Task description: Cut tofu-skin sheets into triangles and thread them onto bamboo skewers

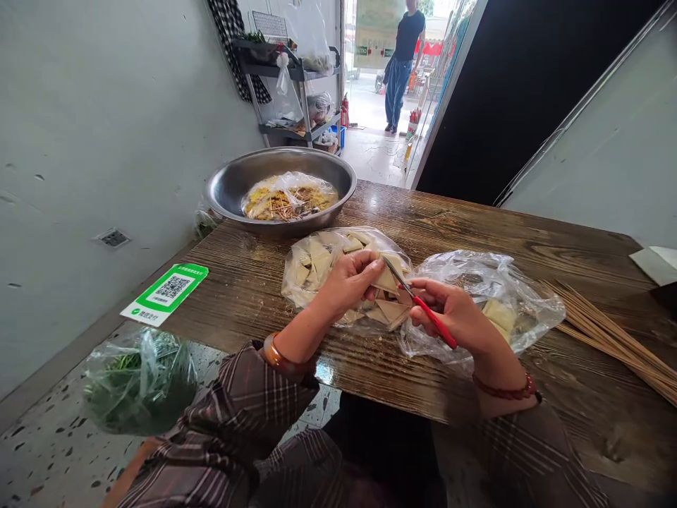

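Observation:
My left hand [349, 279] pinches a beige sheet of what looks like tofu skin [388, 279]. In my right hand [447, 310] are red-handled scissors [434, 323], their dark blades pointing up and left against that sheet. Whether the blades are parted is hard to see. Beneath both hands lies an open clear bag [292, 282] holding several cut beige pieces [319, 255]. To its right, partly behind my right hand, a second clear bag [537, 307] has folded beige sheets [500, 317] in it.
A steel basin [225, 185] with bagged skewered food stands at the wooden table's [238, 321] far left. Thin sticks [608, 335] lie at right, a green QR card [166, 293] at left. Below is a bag of greens [140, 381]. Beyond are a shelf cart [296, 70] and a person [405, 63] outside.

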`<action>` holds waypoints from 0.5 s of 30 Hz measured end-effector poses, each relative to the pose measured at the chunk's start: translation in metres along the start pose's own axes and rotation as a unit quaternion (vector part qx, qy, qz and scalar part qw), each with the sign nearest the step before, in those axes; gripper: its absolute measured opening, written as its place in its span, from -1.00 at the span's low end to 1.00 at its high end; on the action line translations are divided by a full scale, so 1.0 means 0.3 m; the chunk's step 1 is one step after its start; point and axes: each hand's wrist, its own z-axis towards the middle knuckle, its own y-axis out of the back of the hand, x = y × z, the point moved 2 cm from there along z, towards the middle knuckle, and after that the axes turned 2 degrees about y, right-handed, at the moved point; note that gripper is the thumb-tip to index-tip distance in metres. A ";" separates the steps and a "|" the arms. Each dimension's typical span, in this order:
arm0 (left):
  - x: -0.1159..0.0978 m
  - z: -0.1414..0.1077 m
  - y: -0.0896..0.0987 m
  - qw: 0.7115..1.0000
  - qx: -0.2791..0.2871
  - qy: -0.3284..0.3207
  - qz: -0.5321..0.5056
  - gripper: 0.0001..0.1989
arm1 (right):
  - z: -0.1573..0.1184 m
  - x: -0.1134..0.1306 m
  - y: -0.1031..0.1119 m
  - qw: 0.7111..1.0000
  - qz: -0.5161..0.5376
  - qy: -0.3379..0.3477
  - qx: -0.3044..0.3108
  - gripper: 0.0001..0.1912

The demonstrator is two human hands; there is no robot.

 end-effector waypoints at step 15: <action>-0.021 0.002 -0.003 0.984 0.009 -0.059 0.168 -0.69 | -0.004 0.010 -0.001 1.000 -0.001 0.003 -0.028 -0.54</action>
